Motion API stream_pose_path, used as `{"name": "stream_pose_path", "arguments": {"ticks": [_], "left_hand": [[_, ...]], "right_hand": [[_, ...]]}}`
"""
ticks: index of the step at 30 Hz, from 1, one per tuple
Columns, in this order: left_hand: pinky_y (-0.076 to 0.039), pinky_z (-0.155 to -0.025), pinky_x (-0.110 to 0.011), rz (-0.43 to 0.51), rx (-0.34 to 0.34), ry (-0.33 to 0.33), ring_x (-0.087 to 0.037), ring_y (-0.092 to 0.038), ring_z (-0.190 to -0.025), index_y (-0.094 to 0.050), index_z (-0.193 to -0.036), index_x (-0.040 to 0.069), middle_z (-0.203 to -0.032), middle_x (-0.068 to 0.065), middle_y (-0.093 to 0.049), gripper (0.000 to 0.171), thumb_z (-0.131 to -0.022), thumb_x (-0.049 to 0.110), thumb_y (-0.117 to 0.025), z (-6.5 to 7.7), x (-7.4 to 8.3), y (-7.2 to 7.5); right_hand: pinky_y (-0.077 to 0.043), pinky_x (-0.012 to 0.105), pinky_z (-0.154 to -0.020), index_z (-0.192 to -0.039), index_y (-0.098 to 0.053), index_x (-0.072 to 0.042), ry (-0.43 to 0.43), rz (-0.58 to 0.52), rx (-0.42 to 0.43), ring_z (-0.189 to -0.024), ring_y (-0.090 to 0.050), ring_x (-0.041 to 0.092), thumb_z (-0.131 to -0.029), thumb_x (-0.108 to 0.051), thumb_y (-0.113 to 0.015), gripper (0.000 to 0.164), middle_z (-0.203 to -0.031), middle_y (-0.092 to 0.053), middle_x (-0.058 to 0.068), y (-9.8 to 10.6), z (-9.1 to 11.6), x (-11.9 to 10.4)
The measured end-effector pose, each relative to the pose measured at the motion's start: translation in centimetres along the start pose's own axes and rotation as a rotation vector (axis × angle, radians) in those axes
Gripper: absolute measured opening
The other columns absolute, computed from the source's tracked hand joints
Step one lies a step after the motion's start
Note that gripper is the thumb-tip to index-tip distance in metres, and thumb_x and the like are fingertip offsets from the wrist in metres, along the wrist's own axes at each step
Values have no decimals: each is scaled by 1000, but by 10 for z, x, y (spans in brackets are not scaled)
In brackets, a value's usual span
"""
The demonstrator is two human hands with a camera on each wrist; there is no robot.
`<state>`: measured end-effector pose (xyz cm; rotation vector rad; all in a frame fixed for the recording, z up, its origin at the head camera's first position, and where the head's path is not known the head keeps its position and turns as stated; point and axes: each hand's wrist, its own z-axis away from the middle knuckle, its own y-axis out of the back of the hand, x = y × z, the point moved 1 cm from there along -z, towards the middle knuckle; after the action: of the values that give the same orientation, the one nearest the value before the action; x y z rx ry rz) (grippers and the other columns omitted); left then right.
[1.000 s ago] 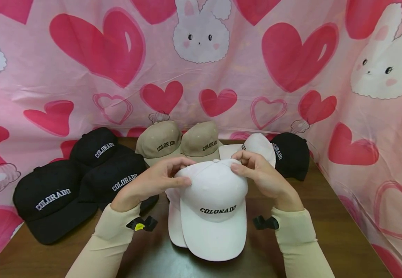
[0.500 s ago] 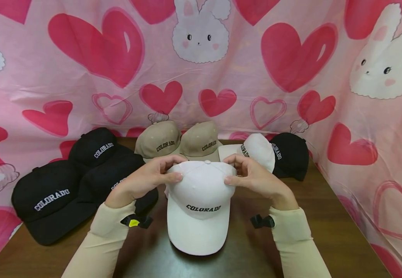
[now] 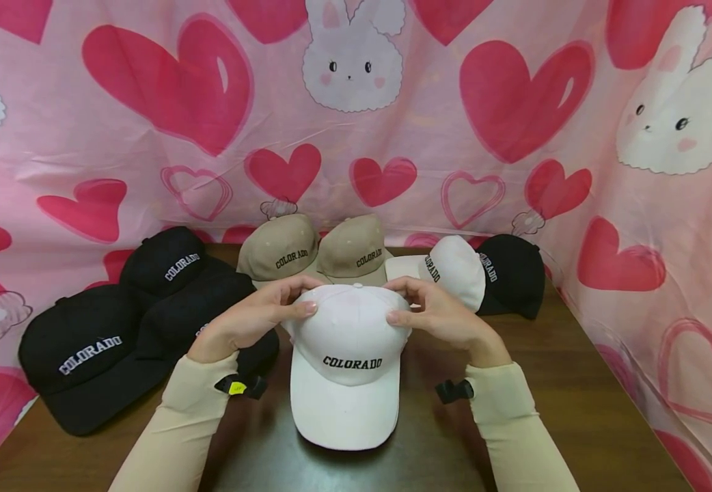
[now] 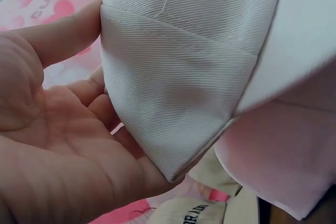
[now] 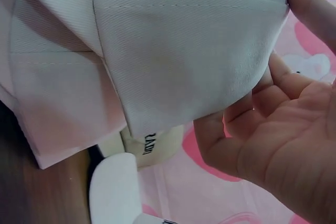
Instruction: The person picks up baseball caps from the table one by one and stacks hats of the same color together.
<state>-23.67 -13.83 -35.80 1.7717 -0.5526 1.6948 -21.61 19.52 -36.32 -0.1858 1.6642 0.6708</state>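
Observation:
A white baseball cap (image 3: 350,403) with black COLORADO lettering is held mid-table, its brim toward me. On its left side my left hand (image 3: 251,318) grips the crown, thumb in front and fingers behind. My right hand (image 3: 445,318) grips the opposite side in the same way. The left wrist view shows the thumb (image 4: 63,38) against the white twill and curled fingers at its lower edge. Below it, a second pale cap (image 5: 68,108) with a pinkish look appears in both wrist views; in the head view the white cap hides nearly all of it.
Black caps (image 3: 91,335) are grouped at the left. Two beige caps (image 3: 285,246) stand at the back by the heart-print cloth (image 3: 430,137). Back right, a white cap (image 3: 457,270) lies sideways against a black cap (image 3: 516,273). Brown wood tops the table (image 3: 565,410).
Both hands have moved left with the white cap, which now covers the pale cap that showed at its left side earlier. The other caps stay in place.

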Motion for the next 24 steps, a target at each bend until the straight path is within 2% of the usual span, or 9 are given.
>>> {"name": "stream_pose_path", "arguments": {"ticks": [8, 14, 19, 24], "left_hand": [[-53, -97, -43, -4, -3, 32, -32, -53, -123, -53, -146, 5, -137, -14, -58, 43, -106, 16, -64, -3, -10, 4], [-53, -97, -43, -26, -5, 75, -32, -50, -124, -52, -147, 6, -138, -14, -55, 44, -106, 18, -65, -3, -14, 6], [-55, -94, -44, -68, 11, 123, -33, -50, -122, -52, -147, 8, -135, -15, -54, 46, -106, 23, -66, -3, -16, 8], [-57, -89, -45, -125, 21, 139, -32, -51, -115, -52, -146, 7, -127, -15, -55, 47, -106, 25, -66, -4, -17, 10]], "right_hand": [[-58, 33, -86, -140, -61, -2, -45, -10, 7, -111, -60, 31, -97, -15, -79, 49, -120, -66, 14, -4, -5, 7], [-57, 31, -88, -141, -60, -2, -74, -40, -19, -109, -60, 30, -98, -16, -78, 49, -120, -65, 14, -6, -8, 12], [-56, 32, -89, -142, -59, -3, -98, -46, -27, -110, -59, 30, -98, -18, -77, 49, -121, -64, 13, -8, -9, 15], [-55, 32, -90, -143, -59, -5, -119, -26, -17, -111, -59, 29, -99, -19, -76, 49, -122, -64, 12, -9, -11, 17]]}}
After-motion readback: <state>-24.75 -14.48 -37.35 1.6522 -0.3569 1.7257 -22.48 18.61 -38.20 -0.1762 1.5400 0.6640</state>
